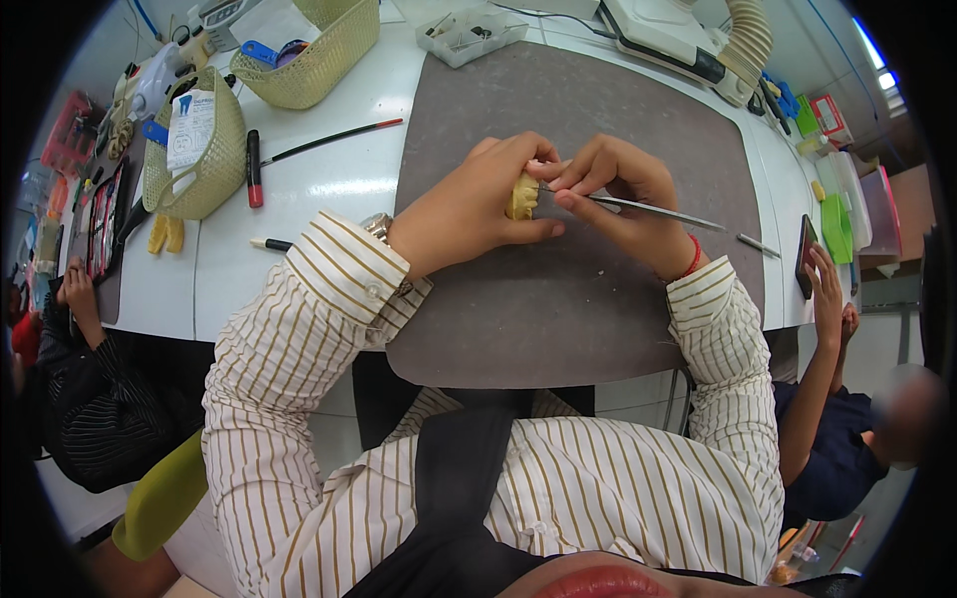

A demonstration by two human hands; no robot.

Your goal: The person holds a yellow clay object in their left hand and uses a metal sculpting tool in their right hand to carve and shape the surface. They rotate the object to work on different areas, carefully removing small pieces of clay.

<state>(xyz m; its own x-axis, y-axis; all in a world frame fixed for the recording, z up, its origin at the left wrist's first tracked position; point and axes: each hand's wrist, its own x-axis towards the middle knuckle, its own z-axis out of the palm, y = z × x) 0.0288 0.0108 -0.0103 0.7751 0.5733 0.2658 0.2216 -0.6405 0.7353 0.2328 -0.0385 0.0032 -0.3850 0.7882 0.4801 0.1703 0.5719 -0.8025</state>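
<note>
1. Our left hand (464,204) grips a small yellow toothed model (522,199), which we hold above the grey mat (478,329), between our two hands.
2. Our right hand (628,199) pinches a slim metal tool (673,213) in its fingers, the near end at the model and the flat, longer end pointing right.
3. On the white tabletop (329,184), left of the mat, we see a black-and-red marker (254,169) just beside a woven basket (216,189).
4. A thin red-and-black stick (334,143) lies near that marker.
5. To our right, a short metal rod (759,245) lies by the mat's edge.
</note>
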